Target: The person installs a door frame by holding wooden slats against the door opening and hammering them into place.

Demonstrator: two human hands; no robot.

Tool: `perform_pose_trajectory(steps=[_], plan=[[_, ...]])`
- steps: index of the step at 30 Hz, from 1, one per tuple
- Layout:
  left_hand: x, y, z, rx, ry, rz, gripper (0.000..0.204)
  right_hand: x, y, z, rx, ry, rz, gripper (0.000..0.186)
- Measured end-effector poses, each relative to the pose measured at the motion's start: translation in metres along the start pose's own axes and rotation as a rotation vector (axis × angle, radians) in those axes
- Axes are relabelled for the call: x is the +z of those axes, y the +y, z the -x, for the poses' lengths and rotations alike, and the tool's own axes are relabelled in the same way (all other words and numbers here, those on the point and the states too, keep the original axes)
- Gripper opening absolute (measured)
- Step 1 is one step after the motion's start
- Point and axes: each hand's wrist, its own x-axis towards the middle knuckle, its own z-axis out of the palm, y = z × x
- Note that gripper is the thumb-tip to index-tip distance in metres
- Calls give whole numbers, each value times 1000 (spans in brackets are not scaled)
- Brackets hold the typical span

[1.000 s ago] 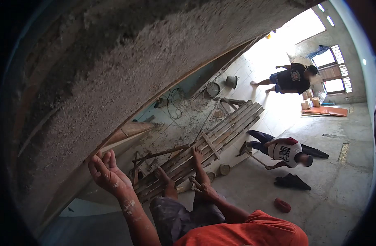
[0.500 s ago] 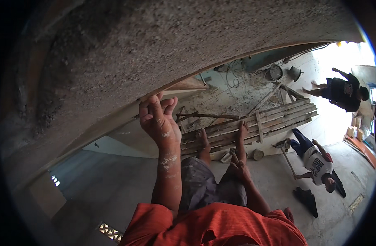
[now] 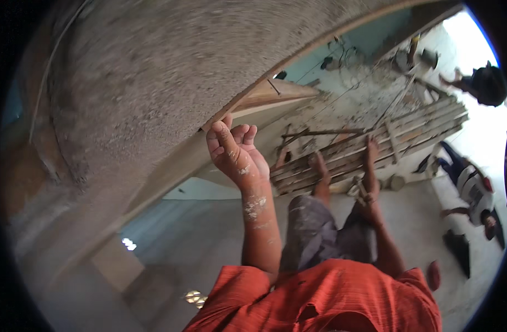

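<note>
since before, the view has turned. the left hand (image 3: 238, 152), fingers curled, is at the thin brown edge (image 3: 225, 110) of the rough grey slab (image 3: 154, 83) (gripping or not, i cannot tell). the right hand (image 3: 369, 205) holds a small pale-handled tool (image 3: 361, 189).

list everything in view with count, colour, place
slab: 1, rough grey, upper left
wood piece: 1, brown, upper centre
planks: several, brownish, right
pails: 2, dark, upper right
tin: 1, grey, beside planks
people: 2, dark and pale tops, right
floor items: 2, black and red, lower right
tool: 1, greyish, kind unclear, in right hand
shirt: 1, red, bottom
shorts: 1, dark grey, lower centre
feet: 2, bare, on planks
left hand: 1, white-flecked, at slab's edge
right hand: 1, bare, around tool
</note>
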Motion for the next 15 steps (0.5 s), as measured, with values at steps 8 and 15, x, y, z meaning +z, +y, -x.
perform_pose_trajectory(steps=[8, 15], plan=[[3, 1, -1, 30, 16, -10, 71, -59, -66, -1, 363, -166, -214, 46], [11, -7, 0, 71, 55, -7, 51, -60, -69, 6, 354, -51, -202, 44]])
